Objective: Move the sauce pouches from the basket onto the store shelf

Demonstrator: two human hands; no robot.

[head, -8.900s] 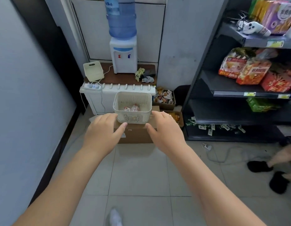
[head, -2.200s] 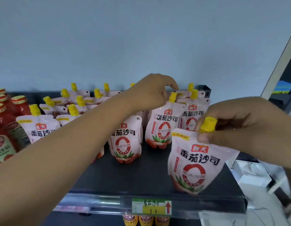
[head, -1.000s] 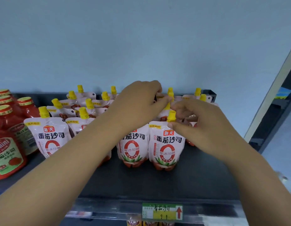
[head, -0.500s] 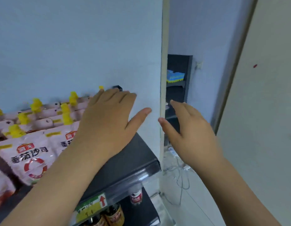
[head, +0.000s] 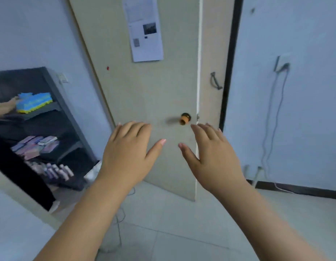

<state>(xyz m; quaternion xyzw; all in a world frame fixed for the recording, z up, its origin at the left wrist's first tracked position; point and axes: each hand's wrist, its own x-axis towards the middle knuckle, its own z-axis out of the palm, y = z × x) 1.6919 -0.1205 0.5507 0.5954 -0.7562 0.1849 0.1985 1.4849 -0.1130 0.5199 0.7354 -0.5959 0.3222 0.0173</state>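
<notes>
Left hand [head: 127, 153] and right hand [head: 212, 157] float spread and empty before the door [head: 144, 91], no pouches or basket in sight, so this looks like the fetching leg: find the basket, grab a pouch.

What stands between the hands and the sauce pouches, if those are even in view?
No pouches or basket show. The left hand and right hand, both empty, face a door, so no path can be judged.
</notes>
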